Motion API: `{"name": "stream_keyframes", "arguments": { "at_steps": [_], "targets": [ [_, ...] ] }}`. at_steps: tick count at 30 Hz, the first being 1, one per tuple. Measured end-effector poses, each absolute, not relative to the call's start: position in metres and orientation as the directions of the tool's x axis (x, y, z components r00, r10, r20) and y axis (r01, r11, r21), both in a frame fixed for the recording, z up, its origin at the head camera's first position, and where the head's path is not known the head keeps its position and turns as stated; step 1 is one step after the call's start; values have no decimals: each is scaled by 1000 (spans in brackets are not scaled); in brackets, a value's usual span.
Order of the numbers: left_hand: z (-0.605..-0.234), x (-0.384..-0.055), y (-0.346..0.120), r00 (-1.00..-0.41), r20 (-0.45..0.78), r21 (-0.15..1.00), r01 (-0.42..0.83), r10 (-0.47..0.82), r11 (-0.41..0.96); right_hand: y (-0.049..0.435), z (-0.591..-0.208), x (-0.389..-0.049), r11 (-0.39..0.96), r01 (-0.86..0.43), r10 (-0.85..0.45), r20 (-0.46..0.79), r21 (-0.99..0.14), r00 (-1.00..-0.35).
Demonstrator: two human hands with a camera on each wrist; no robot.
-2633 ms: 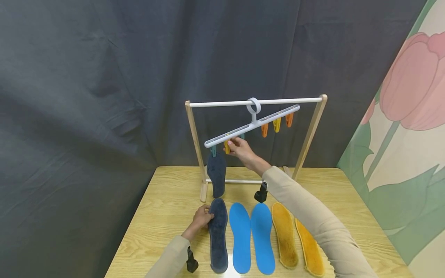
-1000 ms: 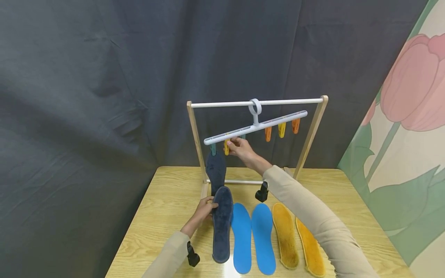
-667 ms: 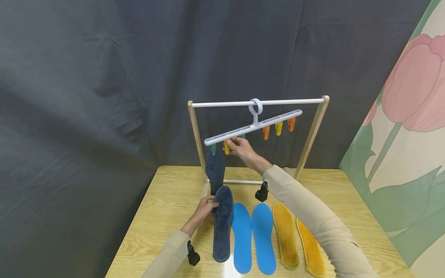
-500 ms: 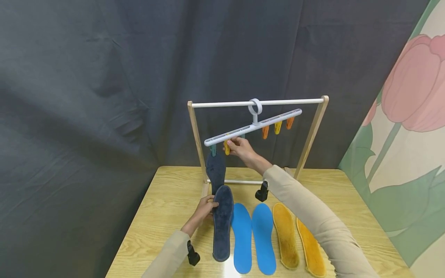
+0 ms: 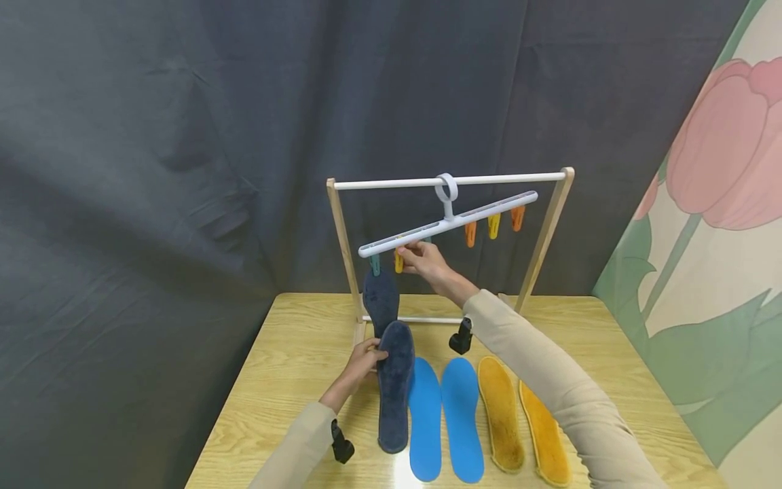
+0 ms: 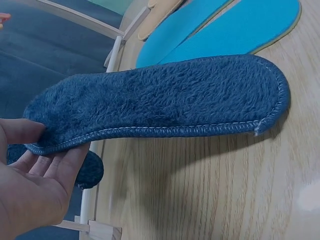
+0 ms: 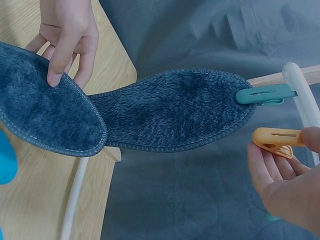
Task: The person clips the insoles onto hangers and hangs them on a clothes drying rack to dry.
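Observation:
My left hand [image 5: 364, 360] pinches the edge of a dark blue fuzzy insole [image 5: 396, 387] near its upper end, thumb on top and fingers beneath. In the left wrist view that insole [image 6: 165, 100] is raised above the table. A yellow clip [image 5: 399, 259] hangs near the left end of the white hanger [image 5: 449, 223], and my right hand [image 5: 427, 263] pinches it. The right wrist view shows the clip [image 7: 277, 137] between thumb and fingers. Beside it, a teal clip [image 7: 265, 94] grips another dark blue insole [image 7: 175, 110], which hangs partly behind the held one.
The hanger hooks over the rail of a wooden rack [image 5: 552, 224] and slopes down to the left. Orange clips [image 5: 470, 234] and a yellow one hang on its right half. Two blue insoles [image 5: 462, 421] and two yellow-orange insoles [image 5: 501, 414] lie on the wooden table [image 5: 293, 360].
My left hand has lifted the dark blue insole off the table, up and slightly right, toward the hanging one. My right hand stays at the yellow clip; the hanger has swayed a little.

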State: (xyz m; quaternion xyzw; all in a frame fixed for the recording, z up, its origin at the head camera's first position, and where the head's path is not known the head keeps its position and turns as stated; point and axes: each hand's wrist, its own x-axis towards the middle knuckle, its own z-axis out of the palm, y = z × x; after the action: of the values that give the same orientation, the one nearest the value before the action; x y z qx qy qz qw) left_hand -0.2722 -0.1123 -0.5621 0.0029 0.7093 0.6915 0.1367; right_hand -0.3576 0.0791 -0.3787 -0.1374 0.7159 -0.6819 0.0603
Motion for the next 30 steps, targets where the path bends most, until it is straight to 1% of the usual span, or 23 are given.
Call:
{"name": "stream_keyframes", "arguments": {
  "at_steps": [3,7,12,25,30],
  "targets": [
    [-557,-271,-111,-959,-179,984,-175,220,39,79,-379,-357,33,-124,-275,111,-992,-955],
    [-541,-263,-110,-955,-160,987,-154,251,45,78,-379,-358,38,-128,-271,113,-991,-956],
    [-524,-256,-109,-958,-129,992,-121,258,44,77,-380,-360,53,-127,-264,108,-991,-958],
    [-519,-263,-105,-960,-122,992,-111,252,55,75,-377,-356,103,-91,-188,71,-990,-980],
    [-515,-263,-104,-959,-104,994,-96,263,47,73,-375,-355,78,-75,-164,61,-994,-985]
  ]
}}
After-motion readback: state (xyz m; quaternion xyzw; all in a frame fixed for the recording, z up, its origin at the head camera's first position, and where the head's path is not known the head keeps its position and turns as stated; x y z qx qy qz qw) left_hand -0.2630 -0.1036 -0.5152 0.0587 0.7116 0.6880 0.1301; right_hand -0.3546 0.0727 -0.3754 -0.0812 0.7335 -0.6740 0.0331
